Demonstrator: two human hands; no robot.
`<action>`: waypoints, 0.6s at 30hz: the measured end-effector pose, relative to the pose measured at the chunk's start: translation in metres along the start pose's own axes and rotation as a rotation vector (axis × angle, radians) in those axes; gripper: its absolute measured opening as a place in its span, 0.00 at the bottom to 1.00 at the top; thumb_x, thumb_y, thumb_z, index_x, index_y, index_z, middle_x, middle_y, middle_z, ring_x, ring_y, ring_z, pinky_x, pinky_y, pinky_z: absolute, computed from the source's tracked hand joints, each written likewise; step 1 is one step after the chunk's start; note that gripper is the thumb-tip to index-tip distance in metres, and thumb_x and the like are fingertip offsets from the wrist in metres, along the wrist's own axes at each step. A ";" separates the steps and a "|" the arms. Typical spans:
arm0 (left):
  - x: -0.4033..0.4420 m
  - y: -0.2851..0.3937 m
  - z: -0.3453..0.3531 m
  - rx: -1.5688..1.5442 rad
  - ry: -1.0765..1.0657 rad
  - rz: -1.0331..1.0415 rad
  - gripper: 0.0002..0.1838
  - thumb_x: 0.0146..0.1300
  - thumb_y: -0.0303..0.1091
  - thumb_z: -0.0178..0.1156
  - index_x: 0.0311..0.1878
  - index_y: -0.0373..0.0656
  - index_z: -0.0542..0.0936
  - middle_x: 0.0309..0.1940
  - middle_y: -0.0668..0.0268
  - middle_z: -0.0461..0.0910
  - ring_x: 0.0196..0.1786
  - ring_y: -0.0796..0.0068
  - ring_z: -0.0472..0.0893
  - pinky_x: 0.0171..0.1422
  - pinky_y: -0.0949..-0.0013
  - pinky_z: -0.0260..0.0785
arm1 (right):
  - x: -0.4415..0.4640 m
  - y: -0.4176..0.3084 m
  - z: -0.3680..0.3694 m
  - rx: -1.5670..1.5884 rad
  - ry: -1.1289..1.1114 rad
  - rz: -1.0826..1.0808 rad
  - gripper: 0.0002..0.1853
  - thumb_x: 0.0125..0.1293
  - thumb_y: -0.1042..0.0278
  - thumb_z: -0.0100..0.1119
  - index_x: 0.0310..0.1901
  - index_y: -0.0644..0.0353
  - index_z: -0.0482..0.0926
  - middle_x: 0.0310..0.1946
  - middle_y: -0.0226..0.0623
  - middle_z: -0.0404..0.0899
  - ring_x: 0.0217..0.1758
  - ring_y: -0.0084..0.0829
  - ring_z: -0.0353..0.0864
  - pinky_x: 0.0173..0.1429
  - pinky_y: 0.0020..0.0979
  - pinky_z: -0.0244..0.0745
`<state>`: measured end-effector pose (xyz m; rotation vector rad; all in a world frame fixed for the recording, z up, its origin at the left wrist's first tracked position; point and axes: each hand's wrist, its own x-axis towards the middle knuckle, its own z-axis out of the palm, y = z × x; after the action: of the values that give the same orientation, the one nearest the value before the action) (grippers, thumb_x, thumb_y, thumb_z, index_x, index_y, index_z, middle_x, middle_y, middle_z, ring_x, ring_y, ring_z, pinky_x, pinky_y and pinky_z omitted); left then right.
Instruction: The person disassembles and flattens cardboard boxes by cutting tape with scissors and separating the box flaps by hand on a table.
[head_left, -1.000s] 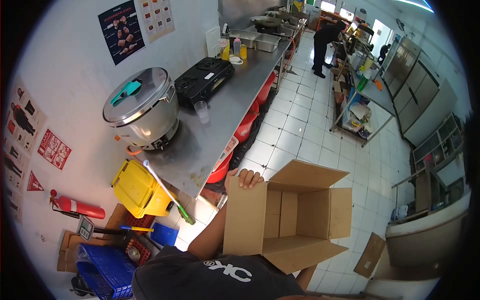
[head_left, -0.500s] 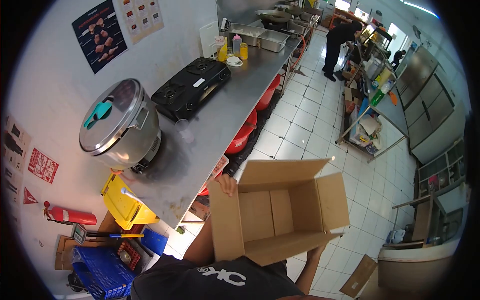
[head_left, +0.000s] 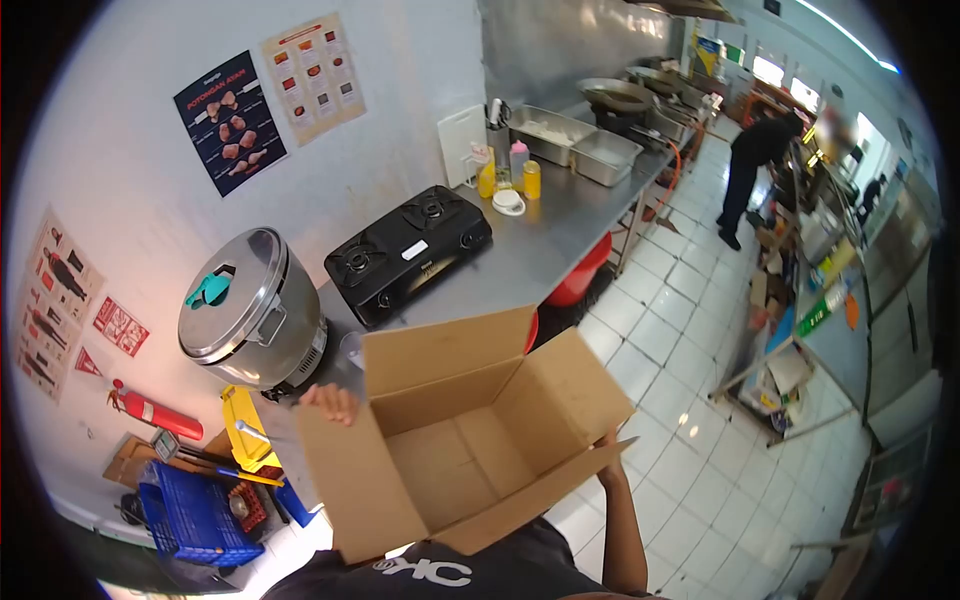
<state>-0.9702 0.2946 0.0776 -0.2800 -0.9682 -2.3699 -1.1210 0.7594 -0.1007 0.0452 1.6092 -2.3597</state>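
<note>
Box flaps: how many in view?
4, all open: left flap, with the left hand on it; far flap; right flap; near flap. None appears hidden.

A steel counter carries pot, stove, trays.

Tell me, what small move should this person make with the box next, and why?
Probably ease the box slightly away from the cup: left hand and right hand both hold the box, and its far flap overlaps the cup in this view, though whether they touch is unclear.
</note>
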 end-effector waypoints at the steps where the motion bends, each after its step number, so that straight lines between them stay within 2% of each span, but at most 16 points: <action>1: 0.000 0.008 -0.003 0.049 0.020 0.030 0.33 0.79 0.42 0.33 0.16 0.39 0.70 0.16 0.60 0.68 0.19 0.62 0.68 0.28 0.63 0.69 | 0.034 0.014 -0.016 -0.011 -0.024 -0.001 0.41 0.78 0.30 0.41 0.74 0.60 0.64 0.68 0.39 0.74 0.72 0.36 0.72 0.75 0.41 0.66; 3: -0.002 0.014 -0.009 0.097 0.075 0.078 0.33 0.79 0.42 0.32 0.16 0.40 0.70 0.16 0.60 0.68 0.19 0.62 0.68 0.28 0.63 0.69 | 0.089 0.000 0.000 -0.135 -0.368 0.418 0.37 0.76 0.35 0.51 0.71 0.61 0.69 0.63 0.40 0.79 0.64 0.34 0.79 0.69 0.43 0.73; 4: -0.003 0.013 -0.014 0.101 0.107 0.105 0.33 0.79 0.42 0.32 0.16 0.40 0.69 0.16 0.60 0.68 0.19 0.62 0.68 0.28 0.63 0.69 | 0.123 -0.001 0.008 -0.139 -0.392 0.416 0.37 0.76 0.35 0.51 0.71 0.61 0.69 0.63 0.40 0.79 0.64 0.34 0.79 0.69 0.43 0.73; 6: -0.006 0.004 -0.026 0.104 0.179 0.140 0.33 0.79 0.42 0.32 0.15 0.40 0.69 0.15 0.60 0.68 0.18 0.62 0.67 0.27 0.63 0.69 | 0.178 0.011 0.027 -0.440 -0.594 0.524 0.37 0.73 0.40 0.60 0.72 0.62 0.69 0.63 0.40 0.80 0.64 0.36 0.80 0.66 0.43 0.76; 7: -0.008 -0.002 -0.033 0.102 0.215 0.157 0.33 0.79 0.42 0.32 0.15 0.40 0.69 0.15 0.60 0.68 0.18 0.62 0.67 0.27 0.63 0.69 | 0.197 0.020 0.033 -0.429 -0.602 0.532 0.37 0.73 0.40 0.60 0.72 0.62 0.69 0.63 0.40 0.80 0.64 0.36 0.80 0.66 0.43 0.76; 9: -0.003 -0.011 -0.048 0.076 0.268 0.196 0.33 0.79 0.42 0.32 0.15 0.40 0.69 0.15 0.60 0.67 0.18 0.62 0.67 0.27 0.63 0.69 | 0.251 0.024 0.047 -0.591 -0.801 0.571 0.47 0.66 0.34 0.65 0.76 0.59 0.63 0.69 0.40 0.74 0.70 0.38 0.75 0.66 0.49 0.76; 11: 0.012 -0.021 -0.062 0.045 0.301 0.233 0.33 0.79 0.42 0.32 0.15 0.41 0.69 0.15 0.60 0.67 0.17 0.62 0.67 0.27 0.63 0.69 | 0.279 -0.006 0.068 -0.493 -0.738 0.624 0.44 0.68 0.38 0.66 0.77 0.55 0.63 0.70 0.37 0.73 0.72 0.40 0.73 0.68 0.52 0.75; 13: 0.027 -0.039 -0.071 0.026 0.379 0.229 0.33 0.79 0.42 0.32 0.15 0.41 0.68 0.14 0.60 0.67 0.16 0.61 0.66 0.26 0.63 0.69 | 0.322 -0.008 0.056 -0.374 -0.822 0.875 0.41 0.71 0.43 0.65 0.78 0.55 0.62 0.73 0.40 0.69 0.74 0.41 0.71 0.70 0.52 0.75; 14: 0.035 -0.049 -0.074 0.025 0.426 0.218 0.33 0.79 0.42 0.32 0.14 0.41 0.67 0.14 0.60 0.66 0.15 0.61 0.66 0.25 0.63 0.69 | 0.340 -0.014 0.047 -0.407 -0.819 0.882 0.41 0.71 0.43 0.65 0.78 0.55 0.62 0.73 0.40 0.69 0.74 0.41 0.71 0.70 0.52 0.75; 16: 0.067 -0.067 -0.069 0.017 0.521 0.195 0.33 0.79 0.43 0.33 0.13 0.42 0.66 0.13 0.60 0.65 0.14 0.61 0.65 0.24 0.62 0.68 | 0.361 -0.055 0.044 -0.360 -0.873 1.046 0.39 0.72 0.48 0.65 0.77 0.57 0.62 0.73 0.41 0.69 0.73 0.40 0.72 0.70 0.51 0.76; 17: 0.080 -0.078 -0.058 -0.087 0.641 0.240 0.34 0.79 0.43 0.32 0.13 0.42 0.65 0.12 0.60 0.64 0.13 0.60 0.64 0.23 0.61 0.68 | 0.385 -0.064 0.029 -0.397 -0.853 1.078 0.39 0.72 0.48 0.65 0.77 0.57 0.62 0.73 0.41 0.69 0.73 0.40 0.72 0.70 0.51 0.76; 18: 0.087 -0.091 -0.051 -0.182 0.759 0.280 0.34 0.79 0.43 0.32 0.12 0.43 0.64 0.11 0.60 0.63 0.12 0.59 0.63 0.21 0.61 0.68 | 0.414 -0.067 0.012 -0.480 -1.037 1.136 0.39 0.72 0.50 0.66 0.77 0.58 0.62 0.72 0.42 0.70 0.73 0.40 0.73 0.70 0.50 0.76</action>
<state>-1.0926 0.2753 0.0217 0.3782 -0.3263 -2.0345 -1.5335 0.6818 -0.1114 -0.2500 1.0563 -0.8258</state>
